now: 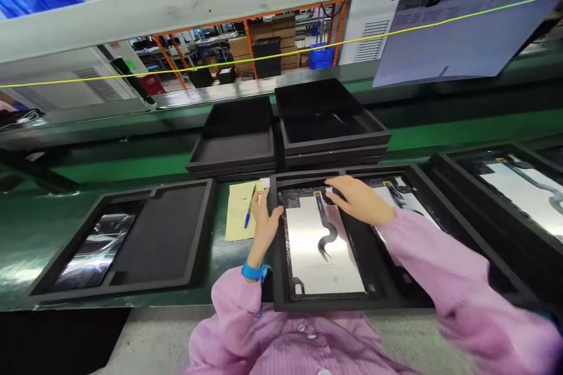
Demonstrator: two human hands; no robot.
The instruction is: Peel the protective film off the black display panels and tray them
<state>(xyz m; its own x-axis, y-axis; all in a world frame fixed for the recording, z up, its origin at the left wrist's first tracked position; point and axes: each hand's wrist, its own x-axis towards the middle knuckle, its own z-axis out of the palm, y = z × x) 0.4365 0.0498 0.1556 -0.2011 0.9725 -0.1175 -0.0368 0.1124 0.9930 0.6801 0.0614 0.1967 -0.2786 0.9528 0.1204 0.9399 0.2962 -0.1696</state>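
A display panel (pixel 323 246) with a silvery-white back lies in the left bay of a black foam tray (pixel 278 299). A dark curved flex cable (pixel 328 228) runs down its back from the top edge. My left hand (pixel 265 220) is at the tray's left wall, with thumb and fingers apart and the thumb tip near the panel's upper left edge. My right hand (pixel 358 199) reaches over the panel's upper right corner, fingers stretched and thumb apart from them. Whether its fingertips press the panel is unclear. My right forearm partly covers a second panel (pixel 400 194) in the right bay.
Left of me, another foam tray (pixel 204 211) holds a shiny dark screen (pixel 97 246). A blue pen (pixel 248 214) lies on a yellow paper (pixel 235 217). Stacked trays (pixel 233 158) stand behind, and a further tray with a panel (pixel 523 187) sits at right. A yellow cord (pixel 197 64) crosses ahead.
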